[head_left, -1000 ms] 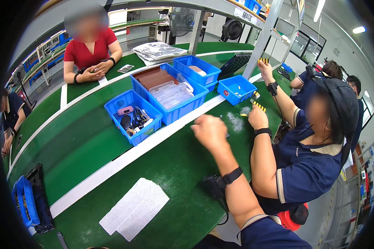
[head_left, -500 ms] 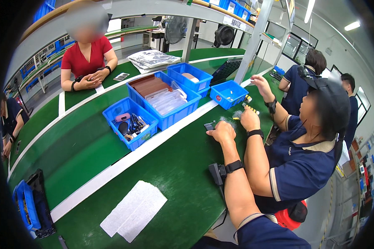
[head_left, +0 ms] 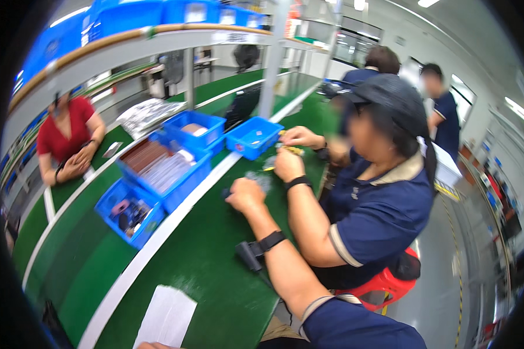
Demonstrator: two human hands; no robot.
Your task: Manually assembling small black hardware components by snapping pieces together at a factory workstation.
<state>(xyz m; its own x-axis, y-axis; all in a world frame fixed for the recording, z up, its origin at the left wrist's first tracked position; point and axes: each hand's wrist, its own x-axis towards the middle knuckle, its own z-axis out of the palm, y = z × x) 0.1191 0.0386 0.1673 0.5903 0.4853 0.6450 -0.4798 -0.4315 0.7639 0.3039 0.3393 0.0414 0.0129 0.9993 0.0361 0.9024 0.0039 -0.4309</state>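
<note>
My right hand reaches across the green table, its fingers closed on a small dark piece that is blurred and mostly hidden. A crumpled clear plastic bag lies just beyond that hand. At the lower edge only a bit of my left hand shows, by the near end of a white cloth or paper sheet; whether its fingers are open or closed cannot be seen. To the right, a co-worker's two hands hold a yellow-and-black item.
Blue bins stand along the white strip: one with mixed small parts, one with brown and clear pieces, and a smaller one. A black device sits by my right wrist. A person in red sits opposite.
The view has swung right, so the table contents appear farther left. My left hand has come in at the lower edge by the white sheet. The co-worker's raised hand has lowered to the yellow-and-black item.
</note>
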